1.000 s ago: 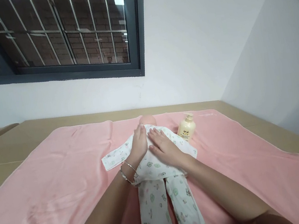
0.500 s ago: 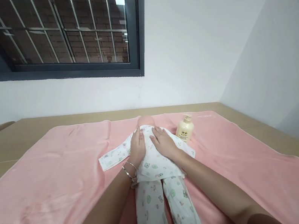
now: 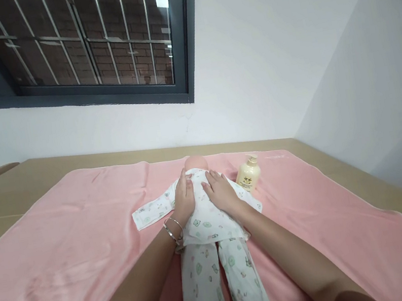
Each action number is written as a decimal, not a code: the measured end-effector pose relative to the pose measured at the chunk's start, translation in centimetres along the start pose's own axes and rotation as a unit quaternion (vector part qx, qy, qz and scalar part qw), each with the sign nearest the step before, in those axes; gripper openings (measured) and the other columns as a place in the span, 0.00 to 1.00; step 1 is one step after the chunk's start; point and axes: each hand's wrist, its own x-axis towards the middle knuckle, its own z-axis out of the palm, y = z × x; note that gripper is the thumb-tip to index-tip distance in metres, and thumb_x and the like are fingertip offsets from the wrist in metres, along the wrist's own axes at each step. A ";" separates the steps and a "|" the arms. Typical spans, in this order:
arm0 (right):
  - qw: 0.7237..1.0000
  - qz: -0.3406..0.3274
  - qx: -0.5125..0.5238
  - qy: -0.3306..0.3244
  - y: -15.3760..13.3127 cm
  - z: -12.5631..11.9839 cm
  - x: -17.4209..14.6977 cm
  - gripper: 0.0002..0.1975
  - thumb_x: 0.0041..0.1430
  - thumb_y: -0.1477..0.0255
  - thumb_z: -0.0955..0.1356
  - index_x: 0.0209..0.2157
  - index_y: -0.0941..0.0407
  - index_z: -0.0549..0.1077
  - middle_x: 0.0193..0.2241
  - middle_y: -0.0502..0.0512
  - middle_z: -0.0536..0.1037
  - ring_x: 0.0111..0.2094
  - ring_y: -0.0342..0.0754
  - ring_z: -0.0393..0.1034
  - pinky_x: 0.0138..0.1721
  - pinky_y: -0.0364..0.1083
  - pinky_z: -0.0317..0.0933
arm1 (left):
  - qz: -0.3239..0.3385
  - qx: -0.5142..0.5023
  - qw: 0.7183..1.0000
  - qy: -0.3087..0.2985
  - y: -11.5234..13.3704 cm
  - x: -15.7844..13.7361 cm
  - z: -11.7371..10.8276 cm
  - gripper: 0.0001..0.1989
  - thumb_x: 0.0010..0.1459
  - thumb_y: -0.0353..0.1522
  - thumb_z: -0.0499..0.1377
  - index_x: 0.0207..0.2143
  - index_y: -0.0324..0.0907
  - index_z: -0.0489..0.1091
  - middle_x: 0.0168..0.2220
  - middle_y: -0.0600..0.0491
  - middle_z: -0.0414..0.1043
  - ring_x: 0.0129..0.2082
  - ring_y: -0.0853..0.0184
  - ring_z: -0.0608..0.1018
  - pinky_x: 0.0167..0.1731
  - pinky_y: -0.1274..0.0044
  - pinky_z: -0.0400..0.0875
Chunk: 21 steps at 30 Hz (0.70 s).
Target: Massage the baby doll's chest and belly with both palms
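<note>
**Both palms lying flat on the doll's back**

We are looking down at a pink towel (image 3: 68,255) that is covering most of a tan table (image 3: 10,187), and we are taking the doll (image 3: 205,221) as our landmark. The towel is spreading out on every side of the doll; the table is showing bare beyond the towel's far and left edges.

The doll is lying at the middle of the towel, its bald head pointing away from us towards the wall, and its legs are running back towards us between our forearms. It is wearing a white printed suit, and the sleeve on our left is lying stretched out flat on the towel.

Our left hand (image 3: 185,201) is resting on the left side of the doll's back, fingers together and flat, gripping nothing. Our right hand (image 3: 220,192) is lying just beside it on the right side, fingers slightly spread, likewise pressing flat and grasping nothing.

A cream pump bottle (image 3: 248,174) is standing upright just to the right of the doll's shoulder.

Two bangles (image 3: 173,228) are circling our left wrist, beside the doll's waist.
</note>
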 end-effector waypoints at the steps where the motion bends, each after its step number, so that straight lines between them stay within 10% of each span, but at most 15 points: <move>1: 1.000 0.002 -0.011 -0.002 -0.6 0.2 -0.4 0.30 0.68 0.62 0.54 0.64 0.67 0.55 0.65 0.71 0.54 0.67 0.60 0.44 0.64 0.60 0.40 | 0.005 0.009 1.000 -0.001 -0.1 0.1 0.0 0.27 0.68 0.42 0.39 0.65 0.40 0.49 0.55 0.43 0.68 0.57 0.61 0.68 0.58 0.64 0.58; 7: 0.997 -0.078 0.000 -0.029 -2.6 0.6 -1.4 0.27 0.66 0.68 0.56 0.65 0.60 0.54 0.67 0.61 0.51 0.68 0.57 0.37 0.65 0.61 0.36 | 0.035 0.095 0.995 -0.025 0.0 0.4 0.0 0.27 0.67 0.42 0.42 0.63 0.38 0.53 0.54 0.41 0.68 0.55 0.57 0.69 0.56 0.62 0.60; 21: 0.998 0.005 0.026 0.059 0.1 0.6 -0.1 0.23 0.67 0.65 0.56 0.59 0.58 0.66 0.61 0.62 0.65 0.63 0.55 0.54 0.64 0.57 0.40 | 0.052 0.219 0.974 -0.034 0.5 0.2 0.4 0.21 0.65 0.39 0.47 0.55 0.37 0.63 0.54 0.41 0.67 0.57 0.54 0.66 0.59 0.59 0.56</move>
